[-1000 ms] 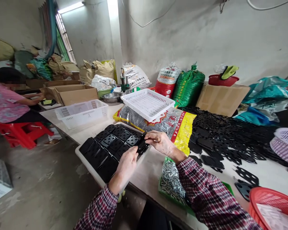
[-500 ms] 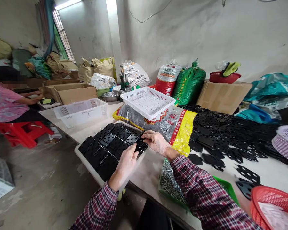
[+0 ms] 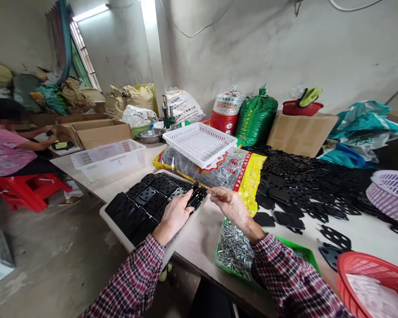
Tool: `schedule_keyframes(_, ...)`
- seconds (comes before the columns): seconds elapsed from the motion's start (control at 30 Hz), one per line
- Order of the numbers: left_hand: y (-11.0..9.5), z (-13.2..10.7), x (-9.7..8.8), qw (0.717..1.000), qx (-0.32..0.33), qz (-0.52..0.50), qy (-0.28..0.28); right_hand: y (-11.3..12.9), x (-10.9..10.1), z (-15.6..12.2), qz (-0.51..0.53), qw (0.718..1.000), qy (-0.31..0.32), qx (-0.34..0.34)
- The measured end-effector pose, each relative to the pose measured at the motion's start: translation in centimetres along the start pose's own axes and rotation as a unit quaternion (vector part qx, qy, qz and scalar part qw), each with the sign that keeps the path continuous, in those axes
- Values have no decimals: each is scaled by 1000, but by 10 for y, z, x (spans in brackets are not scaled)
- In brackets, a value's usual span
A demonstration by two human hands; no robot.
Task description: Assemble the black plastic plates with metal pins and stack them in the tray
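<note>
Pale tabletop (image 3: 199, 247), hands (image 3: 174, 216) (image 3: 230, 206) at perforated black plates (image 3: 197, 196).

Left hand (image 3: 174, 216): gripping, back facing up, fingers curling forward and angling right.
Right hand (image 3: 230, 206): staying open, back facing up, fingers extending left, just apart from the left hand.
Left arm (image 3: 132, 278): stretching up from lower left, plaid-sleeved.
Right arm (image 3: 281, 274): stretching up from lower right, plaid-sleeved, wrist bare.

looks like a long-sleeved checked shirt, kinda flannel style, with the left sleeve (image 3: 131, 278) and right sleeve (image 3: 281, 269) both in a small red, dark and white plaid. the cuffs end right at the wrists, and past that the left hand (image 3: 174, 216) and right hand (image 3: 232, 206) are just bare.
</note>
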State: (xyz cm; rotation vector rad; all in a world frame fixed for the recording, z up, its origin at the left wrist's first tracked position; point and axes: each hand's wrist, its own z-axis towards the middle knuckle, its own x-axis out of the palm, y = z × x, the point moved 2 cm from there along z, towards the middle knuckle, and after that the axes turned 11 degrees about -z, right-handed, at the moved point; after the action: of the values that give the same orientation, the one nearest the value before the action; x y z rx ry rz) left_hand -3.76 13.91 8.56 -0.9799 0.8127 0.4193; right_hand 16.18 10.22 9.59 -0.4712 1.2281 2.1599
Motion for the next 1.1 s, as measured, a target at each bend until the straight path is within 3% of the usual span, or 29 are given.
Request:
schedule_keyframes(0.2,-7,6,-2,999,3,34,14,3,-22,-25,18,999,16,22)
schedule_keyframes(0.4,-10,0,-4,997,-38,67,-3,4,-39,-44,30,997,24,63)
schedule_keyframes(0.5,-11,-1,-3,995,-55,87,0,1,-24,-45,78,987,65,125)
schedule_keyframes(0.6,-11,1,-2,993,-56,105,7,-1,5,-42,121,974,101,164)
schedule_keyframes(0.8,-7,3,0,989,-61,132,24,4,53,-30,163,959,107,207)
schedule_keyframes(0.93,-5,4,-1,987,-64,138,44,2,63,-23,189,951,96,225)
schedule_keyframes(1.1,-4,3,-1,984,-64,149,70,0,60,-16,205,949,82,224)
